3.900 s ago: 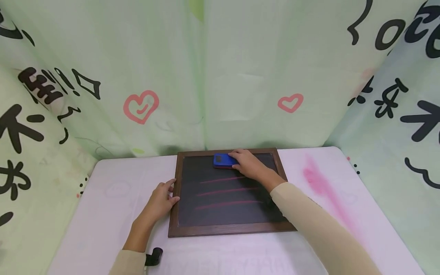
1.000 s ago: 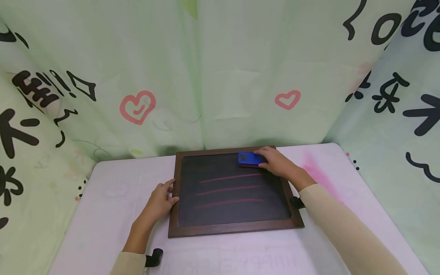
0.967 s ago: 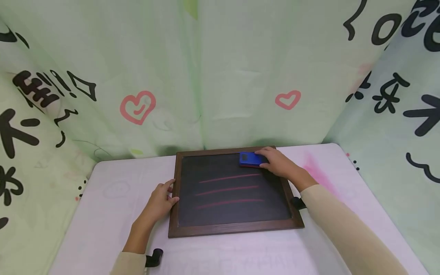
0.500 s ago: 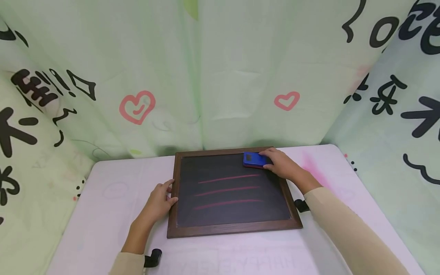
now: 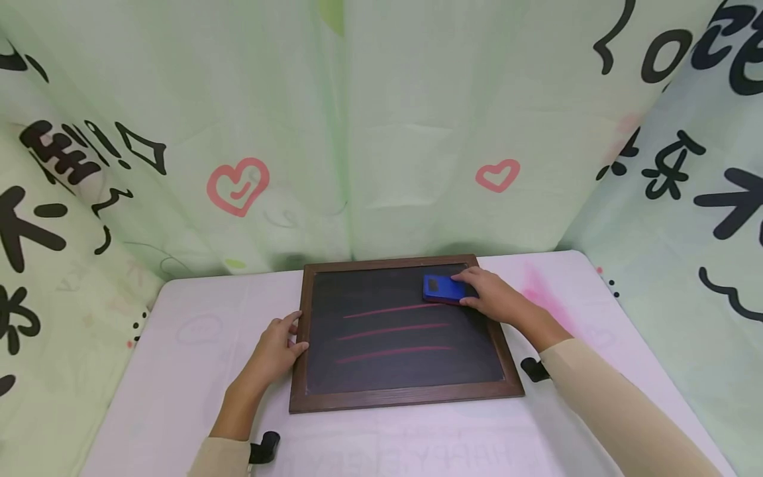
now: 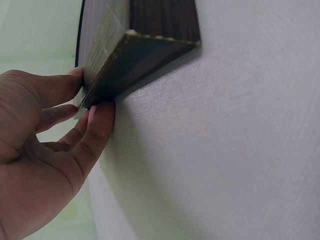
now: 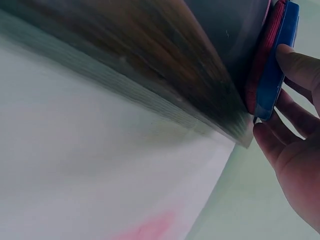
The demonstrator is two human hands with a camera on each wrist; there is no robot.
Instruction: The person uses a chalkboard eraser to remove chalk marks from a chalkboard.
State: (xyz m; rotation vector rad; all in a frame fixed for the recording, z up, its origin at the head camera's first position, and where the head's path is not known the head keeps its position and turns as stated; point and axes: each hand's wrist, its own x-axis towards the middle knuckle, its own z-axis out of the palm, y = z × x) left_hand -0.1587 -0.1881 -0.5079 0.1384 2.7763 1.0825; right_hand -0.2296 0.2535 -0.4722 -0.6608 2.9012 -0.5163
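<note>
A small blackboard in a brown wooden frame lies on the table. Three pink chalk lines cross it. My right hand holds a blue eraser by its right end, near the board's upper right corner. The right wrist view shows the red felt of the eraser facing the board. Part of the top chalk line meets the eraser's lower edge. My left hand holds the left side of the frame; in the left wrist view its fingertips sit against the frame's lower edge.
The table has a whitish-pink cover, with a pink smear right of the board. A pale green printed curtain hangs behind and at both sides. A black wrist device sits by the left sleeve, another by the right.
My right hand has moved the eraser rightward along the top of the board, then a little toward me in the last half second. My left hand has stayed on the frame.
</note>
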